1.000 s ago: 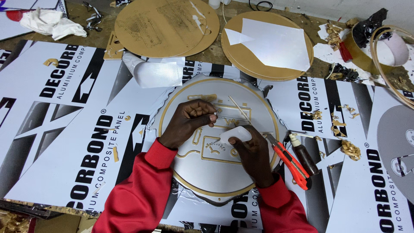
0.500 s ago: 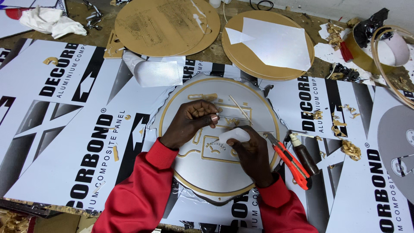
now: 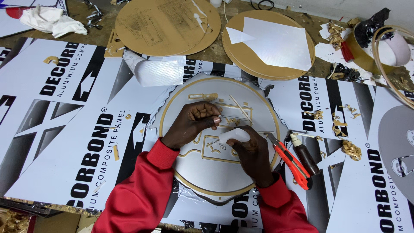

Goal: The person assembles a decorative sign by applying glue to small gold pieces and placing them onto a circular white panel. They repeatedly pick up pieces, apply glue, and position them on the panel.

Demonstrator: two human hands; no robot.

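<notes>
Both hands down on the round grey sign disc [image 3: 215,172], mid-worktop [image 3: 56,142], over gold raised trim.

Our left hand [image 3: 189,125] has its grip pinched narrow on a small gold piece near the disc centre; our right hand [image 3: 252,153] is closed round a white pad or tube [image 3: 235,136], we cannot tell which. Risk, as we judge it: a slip shifts the thin gold strips [image 3: 239,108] lying loose above, or smears the face. The red utility knife [image 3: 293,162] lies just beside the right wrist, easily knocked.

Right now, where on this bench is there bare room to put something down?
The widest bare stretch is the printed panel left of the left hand, holding only a few gold scraps. The strip between the round plaque and the tan discs is narrow. Right of the right hand it is crowded: orange utility knife, glue bottle, shavings.
</notes>
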